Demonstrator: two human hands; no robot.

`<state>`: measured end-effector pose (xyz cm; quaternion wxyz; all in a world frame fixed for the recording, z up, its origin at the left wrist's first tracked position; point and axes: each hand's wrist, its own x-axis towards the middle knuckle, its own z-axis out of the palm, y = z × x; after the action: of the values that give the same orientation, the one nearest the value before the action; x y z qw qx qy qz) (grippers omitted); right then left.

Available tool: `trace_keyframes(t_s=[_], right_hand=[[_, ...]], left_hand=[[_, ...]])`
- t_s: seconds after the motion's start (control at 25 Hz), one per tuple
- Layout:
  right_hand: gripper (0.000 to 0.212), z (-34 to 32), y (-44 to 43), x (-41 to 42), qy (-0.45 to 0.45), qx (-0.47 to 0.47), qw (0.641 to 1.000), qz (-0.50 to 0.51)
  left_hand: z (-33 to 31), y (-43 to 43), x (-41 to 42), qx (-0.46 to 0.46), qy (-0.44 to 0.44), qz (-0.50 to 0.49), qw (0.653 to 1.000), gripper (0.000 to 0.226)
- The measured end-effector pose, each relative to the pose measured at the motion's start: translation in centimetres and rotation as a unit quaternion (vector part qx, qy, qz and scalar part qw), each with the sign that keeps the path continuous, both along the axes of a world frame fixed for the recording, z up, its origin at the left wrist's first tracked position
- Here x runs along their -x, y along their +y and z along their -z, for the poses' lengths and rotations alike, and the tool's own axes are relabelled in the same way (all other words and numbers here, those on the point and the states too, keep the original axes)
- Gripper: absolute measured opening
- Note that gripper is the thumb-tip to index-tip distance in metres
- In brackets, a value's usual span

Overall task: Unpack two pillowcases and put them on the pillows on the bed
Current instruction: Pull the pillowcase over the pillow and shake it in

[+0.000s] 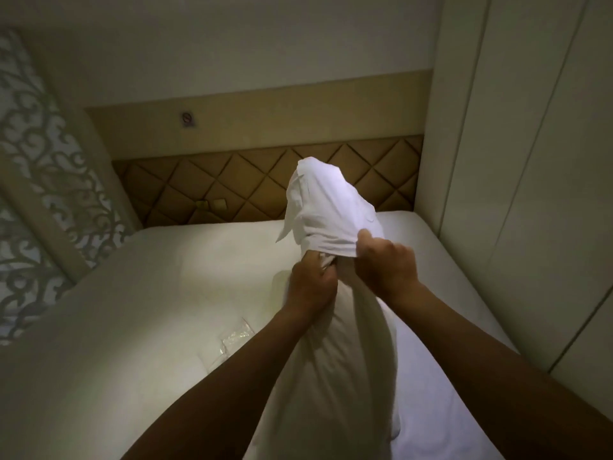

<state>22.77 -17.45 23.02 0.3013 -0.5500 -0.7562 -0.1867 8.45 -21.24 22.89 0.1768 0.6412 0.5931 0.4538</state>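
Left grip (311, 282) and right grip (386, 263) are clamped on the pillowcase (326, 200) hem, presumably so it is drawn down the pillow (331, 360).

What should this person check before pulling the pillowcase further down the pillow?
1. Left hand grips the pillowcase at its edge: ok.
2. Right hand grips the same edge: ok.
3. Top end of the pillow is inside the pillowcase: ok.
4. Pillow corners sit in the pillowcase corners: cannot tell, the cloth hides them.
5. Pillowcase covers the whole pillow: not ok, the part below the hands is bare.
6. Wrapper is out of the way: ok, it lies on the bed to the left of the pillow.
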Motion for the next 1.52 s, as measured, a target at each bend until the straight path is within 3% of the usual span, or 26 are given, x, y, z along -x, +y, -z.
trace_keyframes(t_s=[0.04, 0.12, 0.2, 0.36, 0.48, 0.6, 0.72, 0.8, 0.92, 0.96, 1.08, 1.12, 1.28, 1.36, 1.4, 1.52], right_hand=[[0.006, -1.0, 0.5, -0.2, 0.021, -0.015, 0.999, 0.033], [0.023, -3.2, 1.2, -0.9, 0.043, 0.011, 0.995, 0.094], [0.018, -4.4, 1.8, -1.9, 0.070, 0.062, 0.987, 0.131], [0.011, -3.8, 2.6, -3.7, 0.089, 0.124, 0.973, 0.172], [0.014, -1.6, 2.7, -5.2, 0.183, 0.198, 0.942, 0.198], [0.015, 0.8, 2.2, -6.6, 0.269, 0.267, 0.914, 0.145], [0.007, 1.8, 0.6, -6.4, 0.312, 0.323, 0.892, 0.050], [0.007, 2.5, -0.3, -5.8, 0.335, 0.346, 0.876, 0.020], [0.003, 2.5, -1.1, -5.0, 0.406, 0.344, 0.847, -0.002], [0.010, 2.4, -1.1, -5.0, 0.472, 0.348, 0.810, -0.001], [0.032, 2.3, -0.9, -5.1, 0.702, 0.376, 0.605, -0.018], [0.034, 2.3, -0.8, -5.0, 0.732, 0.377, 0.567, -0.017], [0.028, -0.6, -2.0, -3.8, 0.814, 0.330, 0.470, -0.086], [0.032, -3.1, -2.4, -2.9, 0.818, 0.301, 0.479, -0.100], [0.035, -4.1, -2.4, -2.4, 0.808, 0.287, 0.505, -0.098], [0.032, -6.4, -2.5, -0.5, 0.731, 0.215, 0.644, -0.069]], left_hand=[[-1.1, 0.0, 0.1, -0.034, 0.000, 0.006, 0.999, 0.008], [-3.5, -0.3, 0.6, -0.077, -0.009, 0.007, 0.997, 0.011], [-5.8, -0.8, 1.3, -0.106, -0.034, 0.008, 0.994, 0.013], [-9.6, -2.8, 2.9, -0.152, -0.070, 0.009, 0.986, 0.017], [-11.6, -4.6, 3.8, -0.163, -0.100, 0.001, 0.981, 0.030], [-12.4, -4.9, 4.9, -0.160, -0.134, -0.035, 0.977, 0.044], [-12.4, -3.9, 6.0, -0.158, -0.180, -0.092, 0.966, 0.037], [-12.4, -3.0, 6.6, -0.140, -0.217, -0.158, 0.953, 0.036], [-12.0, -2.2, 7.1, -0.123, -0.267, -0.204, 0.934, 0.018], [-11.7, -2.1, 7.2, -0.118, -0.273, -0.200, 0.934, 0.017], [-10.4, -1.9, 7.1, -0.102, -0.275, -0.171, 0.941, 0.025], [-10.0, -1.9, 7.1, -0.097, -0.272, -0.163, 0.943, 0.025], [-8.9, -1.9, 8.1, -0.088, -0.188, -0.122, 0.971, 0.027], [-7.9, -2.2, 9.7, -0.078, -0.125, -0.107, 0.983, 0.025], [-6.9, -2.2, 10.6, -0.066, -0.094, -0.106, 0.988, 0.027], [-3.4, -1.8, 12.7, 0.034, -0.022, -0.135, 0.990, 0.042]])
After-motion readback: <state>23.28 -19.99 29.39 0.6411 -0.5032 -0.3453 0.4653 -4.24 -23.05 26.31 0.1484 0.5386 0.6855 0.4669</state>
